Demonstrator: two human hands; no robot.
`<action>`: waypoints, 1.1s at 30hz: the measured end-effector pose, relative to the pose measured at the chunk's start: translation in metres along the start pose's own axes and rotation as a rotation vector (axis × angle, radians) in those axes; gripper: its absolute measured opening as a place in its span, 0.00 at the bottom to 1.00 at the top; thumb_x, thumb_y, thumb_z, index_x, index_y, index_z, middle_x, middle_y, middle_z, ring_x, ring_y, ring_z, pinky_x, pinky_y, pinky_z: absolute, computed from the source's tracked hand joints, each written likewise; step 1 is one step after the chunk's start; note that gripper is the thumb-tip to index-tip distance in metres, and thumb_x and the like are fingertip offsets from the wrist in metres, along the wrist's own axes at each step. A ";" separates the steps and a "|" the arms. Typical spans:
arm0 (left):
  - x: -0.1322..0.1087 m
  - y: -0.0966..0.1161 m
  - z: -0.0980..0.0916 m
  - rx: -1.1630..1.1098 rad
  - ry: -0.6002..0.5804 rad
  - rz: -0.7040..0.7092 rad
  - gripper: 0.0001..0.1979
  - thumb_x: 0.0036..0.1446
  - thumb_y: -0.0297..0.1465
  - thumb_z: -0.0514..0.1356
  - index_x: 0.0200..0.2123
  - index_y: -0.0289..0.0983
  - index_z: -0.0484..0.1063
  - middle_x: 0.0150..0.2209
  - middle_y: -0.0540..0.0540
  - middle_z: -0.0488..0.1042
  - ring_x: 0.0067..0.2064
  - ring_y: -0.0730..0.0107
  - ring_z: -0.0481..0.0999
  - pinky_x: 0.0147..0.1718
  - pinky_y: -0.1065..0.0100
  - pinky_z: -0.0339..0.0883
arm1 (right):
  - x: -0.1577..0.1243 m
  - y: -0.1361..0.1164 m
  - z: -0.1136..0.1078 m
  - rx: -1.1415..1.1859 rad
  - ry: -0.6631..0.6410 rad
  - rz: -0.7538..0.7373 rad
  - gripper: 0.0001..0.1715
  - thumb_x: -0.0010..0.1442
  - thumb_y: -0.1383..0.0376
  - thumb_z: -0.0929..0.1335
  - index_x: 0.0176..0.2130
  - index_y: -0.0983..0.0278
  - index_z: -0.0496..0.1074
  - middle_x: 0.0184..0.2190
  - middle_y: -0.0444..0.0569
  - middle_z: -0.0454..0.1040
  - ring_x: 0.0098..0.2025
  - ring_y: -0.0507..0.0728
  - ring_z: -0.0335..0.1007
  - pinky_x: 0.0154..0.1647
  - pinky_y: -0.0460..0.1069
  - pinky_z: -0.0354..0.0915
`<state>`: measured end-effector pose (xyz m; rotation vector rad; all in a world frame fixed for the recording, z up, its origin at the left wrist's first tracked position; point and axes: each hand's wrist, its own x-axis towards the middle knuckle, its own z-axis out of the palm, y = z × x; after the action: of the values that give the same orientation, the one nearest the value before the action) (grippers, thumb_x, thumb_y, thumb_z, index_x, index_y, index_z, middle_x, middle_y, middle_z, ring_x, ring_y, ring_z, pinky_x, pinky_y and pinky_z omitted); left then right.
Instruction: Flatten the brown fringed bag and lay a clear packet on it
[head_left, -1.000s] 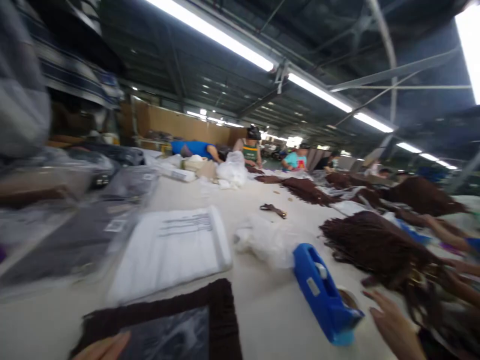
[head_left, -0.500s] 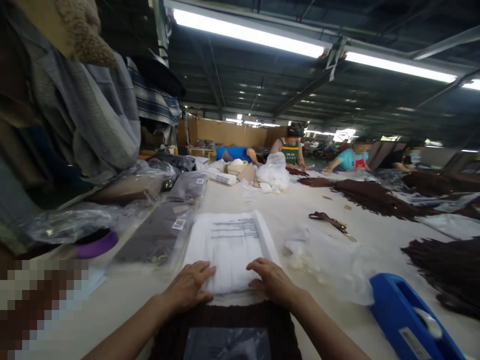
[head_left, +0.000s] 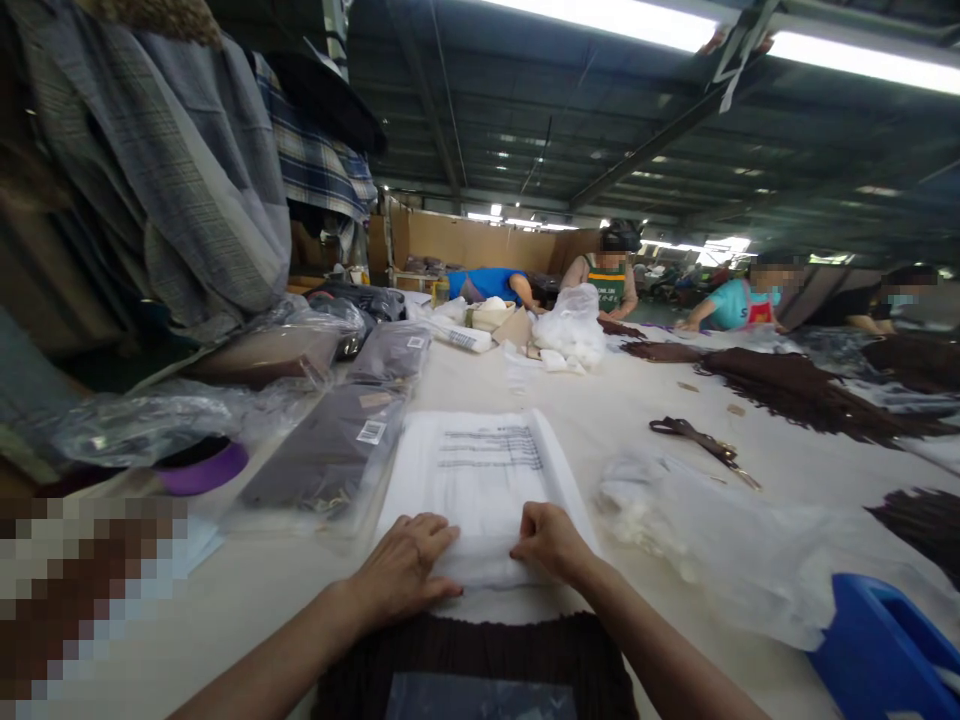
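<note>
A stack of whitish plastic bags [head_left: 480,490] with printed dark lines lies flat on the table in front of me. My left hand [head_left: 409,565] rests on its near left corner, open, fingers spread and thumb apart. At the near right side, my right hand [head_left: 553,542] has its fingers curled and pinched at the top bag; the fingertips are partly hidden. Closest to me lies a dark brown gathered fabric piece [head_left: 480,645], with a clear plastic packet [head_left: 480,697] on it, cut off by the lower picture edge.
Left are packed brown items in clear bags [head_left: 315,460] and a purple tape roll [head_left: 202,470]. Right are a crumpled plastic bag [head_left: 735,520], a brown strap [head_left: 697,440], a blue tape dispenser [head_left: 877,640] and brown fringed pieces [head_left: 802,385]. Several people work farther back.
My right hand has gone from spread fingers to a curled pinch on the bags. My left hand stays on the near left corner. The camera view has shifted slightly.
</note>
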<state>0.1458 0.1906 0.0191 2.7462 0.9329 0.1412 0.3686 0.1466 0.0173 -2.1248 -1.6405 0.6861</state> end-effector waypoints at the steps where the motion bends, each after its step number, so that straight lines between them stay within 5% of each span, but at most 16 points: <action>1: 0.004 0.004 0.000 -0.010 0.015 -0.010 0.22 0.50 0.38 0.65 0.47 0.36 0.68 0.48 0.38 0.70 0.49 0.54 0.69 0.47 0.56 0.62 | 0.003 0.000 -0.001 0.032 -0.011 0.020 0.18 0.35 0.74 0.73 0.16 0.63 0.60 0.17 0.38 0.65 0.25 0.50 0.61 0.24 0.44 0.53; 7: 0.033 0.022 0.000 -0.037 0.064 -0.095 0.09 0.58 0.35 0.57 0.38 0.36 0.73 0.38 0.41 0.73 0.44 0.57 0.71 0.44 0.58 0.61 | 0.012 0.003 -0.010 0.187 -0.071 0.068 0.21 0.31 0.71 0.75 0.15 0.62 0.59 0.13 0.35 0.59 0.21 0.48 0.54 0.21 0.45 0.48; 14: 0.052 0.027 -0.013 -0.083 0.005 -0.208 0.17 0.60 0.33 0.50 0.25 0.36 0.73 0.28 0.45 0.75 0.33 0.65 0.73 0.32 0.68 0.61 | 0.009 0.009 -0.016 0.414 -0.132 0.028 0.15 0.42 0.62 0.71 0.19 0.63 0.59 0.14 0.35 0.57 0.19 0.46 0.50 0.21 0.44 0.48; 22: 0.065 0.039 -0.020 -0.026 -0.019 -0.273 0.13 0.57 0.35 0.53 0.29 0.37 0.75 0.28 0.47 0.75 0.33 0.65 0.74 0.30 0.69 0.63 | 0.006 0.004 -0.012 0.361 0.072 -0.231 0.15 0.51 0.59 0.67 0.20 0.62 0.59 0.18 0.38 0.59 0.23 0.48 0.55 0.26 0.45 0.55; 27: 0.052 0.026 -0.028 0.156 -0.020 -0.260 0.11 0.56 0.20 0.50 0.34 0.32 0.73 0.36 0.42 0.75 0.41 0.61 0.73 0.42 0.59 0.64 | -0.009 0.005 -0.022 0.124 0.255 -0.451 0.11 0.57 0.61 0.65 0.25 0.61 0.62 0.26 0.44 0.65 0.29 0.51 0.59 0.32 0.46 0.58; 30: 0.030 0.009 -0.036 0.220 0.021 -0.286 0.14 0.56 0.18 0.47 0.35 0.29 0.72 0.36 0.36 0.74 0.42 0.55 0.73 0.43 0.56 0.63 | -0.018 0.016 -0.028 -0.046 0.282 -0.563 0.07 0.57 0.69 0.62 0.28 0.62 0.64 0.29 0.47 0.67 0.32 0.53 0.60 0.37 0.48 0.57; 33: 0.007 -0.008 -0.045 0.224 0.079 -0.355 0.14 0.56 0.19 0.46 0.35 0.29 0.71 0.35 0.33 0.73 0.41 0.51 0.73 0.40 0.56 0.64 | -0.026 0.034 -0.033 -0.162 0.318 -0.547 0.14 0.50 0.79 0.60 0.29 0.63 0.67 0.27 0.49 0.68 0.32 0.56 0.61 0.39 0.51 0.54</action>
<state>0.1394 0.2095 0.0605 2.7292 1.5228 0.0869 0.4097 0.1131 0.0287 -1.6436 -2.0048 0.0457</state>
